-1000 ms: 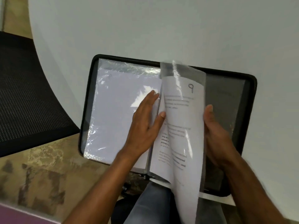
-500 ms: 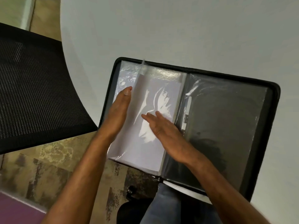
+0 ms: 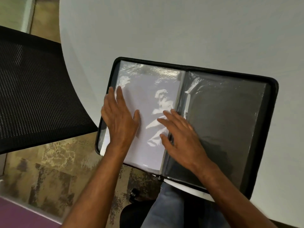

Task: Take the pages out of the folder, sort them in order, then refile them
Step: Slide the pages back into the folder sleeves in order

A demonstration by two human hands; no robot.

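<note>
Folder (image 3: 256, 76), black and zippered, lay open at the white tabletop's (image 3: 164, 30) near edge; the left hand (image 3: 119, 119) pressed flat on its sleeved white pages (image 3: 148, 99), the right hand (image 3: 179, 134) rested flat, fingers straight, across its spine.

1. Folder (image 3: 273, 89) is black all round, zip edge included.
2. Left side has white pages (image 3: 148, 96) under shiny clear plastic sleeves; right side (image 3: 230, 120) just looks dark grey.
3. Desk (image 3: 164, 30) is plain pale grey-white.
4. Chair (image 3: 32, 88) is black mesh with tiny dots.
5. Floor (image 3: 49, 162) is blotchy tan, gold and brown.
6. Jeans (image 3: 164, 208) are blue.
</note>
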